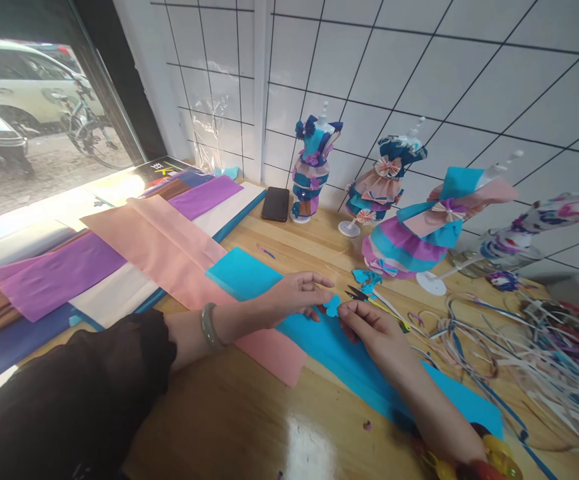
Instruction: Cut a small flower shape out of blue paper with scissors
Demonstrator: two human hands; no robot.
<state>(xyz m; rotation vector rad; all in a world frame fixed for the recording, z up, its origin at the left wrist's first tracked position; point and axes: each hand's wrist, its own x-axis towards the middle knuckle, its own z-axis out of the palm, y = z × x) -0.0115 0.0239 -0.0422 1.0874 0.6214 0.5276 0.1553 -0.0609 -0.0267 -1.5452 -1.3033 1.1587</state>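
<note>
A small blue fabric cutout (333,307) with rounded lobes is held up above the table. My right hand (369,330) pinches its right edge between thumb and fingertips. Close against its left side is my left hand (304,293), fingers loosely stretched and apart; whether they touch the cutout is hard to tell. Under both hands lies a long blue fabric strip (329,353), crossing a peach fabric strip (169,253). Just beyond my right hand are scissors (377,307) with dark blades and yellow handles, partly hidden by it, and a crumpled blue scrap (367,279).
Dressed miniature forms (312,173) stand along the tiled wall, including a wide-skirted one (409,240). A phone (275,204) lies near the wall. Tangled ribbons (534,360) spread at right. Purple fabric (64,273) and other folded cloths are at left, beside a window.
</note>
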